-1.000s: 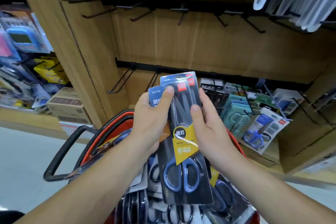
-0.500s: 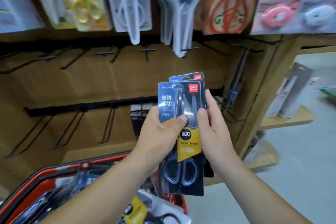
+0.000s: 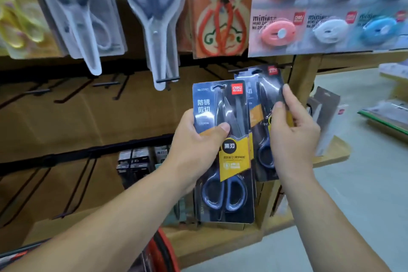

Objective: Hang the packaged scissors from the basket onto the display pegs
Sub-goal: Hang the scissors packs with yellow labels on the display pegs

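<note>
Wooden shelving with a smooth brown back board (image 3: pixel 143 112) fills the view, crossed by black rails that carry thin black wire pegs (image 3: pixel 66 97), many of them bare.

The left hand (image 3: pixel 194 146) grips the front scissors pack (image 3: pixel 234 183), a flat dark glossy card with a yellow band and blue loop handles under clear plastic. The thumb lies across its face and the fingers are wrapped behind it.

Just right of the front pack and partly behind it is a second scissors pack (image 3: pixel 262 95) of the same kind. The right hand (image 3: pixel 291 134) pinches its right edge between thumb and forefinger, with the other fingers curled. Its top edge sits at a black peg (image 3: pixel 238 70); whether the hole is on the peg cannot be told.

Above the front pack hang clear moulded blister packs of scissors (image 3: pixel 159 28), an orange card with red scissors (image 3: pixel 220 17), and cards of oval pink, white and blue items (image 3: pixel 326 6). Below and left of the front pack stand small dark boxes (image 3: pixel 136 163). The red rim of the basket (image 3: pixel 163 252) shows at the bottom edge below it. Pale floor (image 3: pixel 364 183) lies to its right.
</note>
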A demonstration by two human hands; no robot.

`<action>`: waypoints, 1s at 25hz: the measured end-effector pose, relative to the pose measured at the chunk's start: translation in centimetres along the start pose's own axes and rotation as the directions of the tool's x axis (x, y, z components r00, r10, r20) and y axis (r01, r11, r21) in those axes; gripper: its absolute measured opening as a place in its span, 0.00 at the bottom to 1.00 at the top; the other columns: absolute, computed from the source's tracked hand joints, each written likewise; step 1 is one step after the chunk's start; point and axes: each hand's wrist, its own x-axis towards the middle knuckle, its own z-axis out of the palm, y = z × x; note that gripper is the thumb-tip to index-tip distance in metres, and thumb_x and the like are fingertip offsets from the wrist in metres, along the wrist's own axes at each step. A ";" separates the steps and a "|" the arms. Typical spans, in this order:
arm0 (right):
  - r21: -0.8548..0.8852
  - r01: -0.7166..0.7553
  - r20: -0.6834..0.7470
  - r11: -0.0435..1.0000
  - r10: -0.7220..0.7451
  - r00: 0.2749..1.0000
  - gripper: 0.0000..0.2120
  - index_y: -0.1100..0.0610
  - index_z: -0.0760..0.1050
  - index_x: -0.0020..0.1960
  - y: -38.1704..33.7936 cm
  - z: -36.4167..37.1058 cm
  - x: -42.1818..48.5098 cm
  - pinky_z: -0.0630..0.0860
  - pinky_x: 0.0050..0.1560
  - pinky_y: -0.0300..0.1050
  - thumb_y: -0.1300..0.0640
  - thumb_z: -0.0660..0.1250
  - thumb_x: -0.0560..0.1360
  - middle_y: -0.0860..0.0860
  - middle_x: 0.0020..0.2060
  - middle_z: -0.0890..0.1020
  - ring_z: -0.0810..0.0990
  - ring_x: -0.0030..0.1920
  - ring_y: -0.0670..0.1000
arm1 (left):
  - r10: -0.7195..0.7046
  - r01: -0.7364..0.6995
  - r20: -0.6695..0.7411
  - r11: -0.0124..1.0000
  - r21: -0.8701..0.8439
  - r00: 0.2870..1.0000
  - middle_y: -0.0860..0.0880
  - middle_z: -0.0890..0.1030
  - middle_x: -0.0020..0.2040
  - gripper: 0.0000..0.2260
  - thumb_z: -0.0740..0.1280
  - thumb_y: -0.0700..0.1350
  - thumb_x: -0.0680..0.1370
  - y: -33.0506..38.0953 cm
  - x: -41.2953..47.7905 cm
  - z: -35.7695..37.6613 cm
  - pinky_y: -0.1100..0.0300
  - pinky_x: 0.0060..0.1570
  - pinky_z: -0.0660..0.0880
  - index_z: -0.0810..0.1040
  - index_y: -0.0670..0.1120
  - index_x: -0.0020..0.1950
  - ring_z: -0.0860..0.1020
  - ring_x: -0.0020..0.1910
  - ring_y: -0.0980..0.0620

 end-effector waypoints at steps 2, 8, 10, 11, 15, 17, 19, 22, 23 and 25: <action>-0.020 0.005 -0.041 1.000 -0.006 0.999 0.15 0.32 0.78 0.66 1.0 0.1 0.7 0.73 0.57 0.35 0.47 0.66 0.82 0.34 0.51 0.82 0.80 0.55 0.37 | 0.027 -0.027 0.024 1.000 -0.006 0.999 0.58 0.88 0.50 0.15 0.71 0.40 0.82 -0.1 0.7 0.9 0.71 0.40 0.79 0.75 0.51 0.66 0.87 0.47 0.61; -0.353 0.125 0.031 0.927 -0.122 0.992 0.38 0.37 0.68 0.78 4.2 -0.3 1.0 0.67 0.45 0.35 0.37 0.76 0.71 0.39 0.53 0.71 0.66 0.51 0.33 | 0.022 -0.022 0.015 1.000 -0.018 1.000 0.53 0.88 0.53 0.15 0.72 0.39 0.82 -1.8 1.9 2.0 0.66 0.41 0.82 0.77 0.52 0.66 0.88 0.50 0.54; -0.335 0.106 0.032 0.936 -0.101 0.994 0.44 0.38 0.64 0.80 4.5 -0.5 1.1 0.70 0.51 0.42 0.37 0.78 0.68 0.39 0.57 0.69 0.64 0.54 0.30 | 0.020 -0.019 0.014 1.000 -0.016 1.000 0.53 0.88 0.54 0.15 0.72 0.39 0.82 -2.1 2.0 2.1 0.63 0.43 0.83 0.77 0.52 0.65 0.88 0.50 0.52; -0.327 0.071 0.037 0.942 -0.063 0.997 0.47 0.38 0.62 0.81 4.5 -0.5 1.3 0.69 0.53 0.42 0.37 0.79 0.67 0.40 0.58 0.68 0.63 0.54 0.30 | 0.018 -0.018 0.017 1.000 -0.015 1.000 0.52 0.88 0.54 0.15 0.72 0.39 0.81 -2.2 2.0 2.1 0.60 0.45 0.84 0.77 0.52 0.65 0.88 0.52 0.51; -0.426 0.088 0.082 0.901 -0.059 0.995 0.51 0.38 0.60 0.82 4.2 -0.6 1.9 0.69 0.49 0.42 0.33 0.79 0.65 0.43 0.57 0.65 0.65 0.52 0.39 | 0.030 -0.030 0.013 0.999 0.017 0.999 0.51 0.88 0.57 0.15 0.73 0.41 0.81 -2.3 2.2 1.9 0.46 0.57 0.84 0.78 0.52 0.66 0.87 0.55 0.49; -0.458 0.171 0.067 0.872 -0.158 0.985 0.46 0.42 0.68 0.79 4.1 -0.3 2.4 0.71 0.44 0.43 0.35 0.79 0.65 0.47 0.55 0.66 0.70 0.51 0.45 | 0.034 -0.034 0.009 0.999 0.018 0.999 0.50 0.88 0.57 0.15 0.73 0.40 0.81 -2.0 2.1 1.9 0.44 0.58 0.83 0.78 0.51 0.66 0.87 0.55 0.49; -0.527 0.197 0.064 0.827 -0.193 0.979 0.41 0.44 0.73 0.76 3.9 0.1 2.8 0.73 0.41 0.45 0.36 0.78 0.66 0.48 0.53 0.65 0.73 0.49 0.50 | 0.038 -0.038 0.005 0.999 0.021 0.999 0.50 0.88 0.56 0.15 0.73 0.40 0.81 -1.6 2.0 1.8 0.44 0.58 0.84 0.78 0.50 0.66 0.87 0.54 0.49; -0.659 0.171 0.045 0.733 -0.189 0.981 0.38 0.43 0.73 0.76 3.7 0.8 3.1 0.74 0.42 0.49 0.35 0.76 0.68 0.51 0.52 0.65 0.73 0.51 0.56 | 0.045 -0.045 -0.011 0.999 0.029 0.999 0.50 0.88 0.56 0.15 0.73 0.40 0.81 -1.2 1.9 1.4 0.44 0.59 0.83 0.78 0.51 0.66 0.87 0.54 0.49; -0.696 0.165 0.044 0.699 -0.188 0.981 0.38 0.43 0.73 0.76 3.6 1.2 3.0 0.74 0.44 0.51 0.35 0.76 0.68 0.53 0.52 0.66 0.72 0.53 0.58 | 0.043 -0.043 -0.014 0.999 0.030 0.999 0.50 0.88 0.56 0.15 0.73 0.40 0.81 -1.1 1.9 1.2 0.44 0.59 0.83 0.78 0.51 0.65 0.87 0.55 0.49; -0.737 0.159 0.063 0.657 -0.168 0.984 0.37 0.44 0.73 0.76 3.3 2.1 2.3 0.72 0.52 0.56 0.35 0.76 0.69 0.56 0.57 0.68 0.69 0.57 0.60 | 0.035 -0.035 -0.012 0.999 0.038 0.999 0.50 0.88 0.56 0.15 0.73 0.40 0.81 -1.1 1.7 0.7 0.43 0.59 0.83 0.78 0.51 0.66 0.87 0.55 0.49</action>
